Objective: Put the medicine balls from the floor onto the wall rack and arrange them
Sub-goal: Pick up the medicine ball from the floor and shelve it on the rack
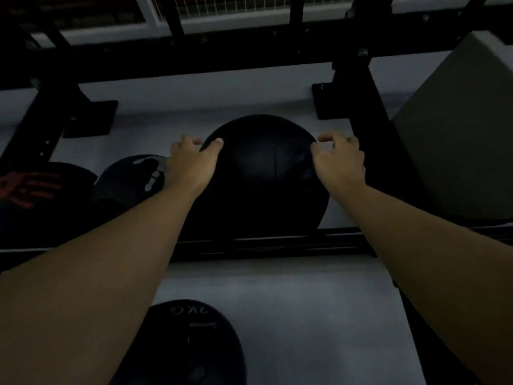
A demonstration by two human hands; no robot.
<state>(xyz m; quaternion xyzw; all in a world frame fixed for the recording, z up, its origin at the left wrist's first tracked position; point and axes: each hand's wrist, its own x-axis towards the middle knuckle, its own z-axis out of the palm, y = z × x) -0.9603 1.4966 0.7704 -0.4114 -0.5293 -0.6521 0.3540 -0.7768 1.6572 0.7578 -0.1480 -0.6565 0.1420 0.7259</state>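
Resting on the rack rail (277,241), the large medicine ball (263,176) sat between the left hand (191,162) and right hand (340,159), fingers curled loosely, grip uncertain; two balls racked leftward, one ball (191,343) apparently remained below

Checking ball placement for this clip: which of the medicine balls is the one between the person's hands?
The large plain black ball on the rack rail, rightmost in its row; the two to its left carry white and red markings.

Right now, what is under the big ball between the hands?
The big ball sits on the rack's dark front rail, pale wall showing around it. The contact underneath and any back rail are hidden.
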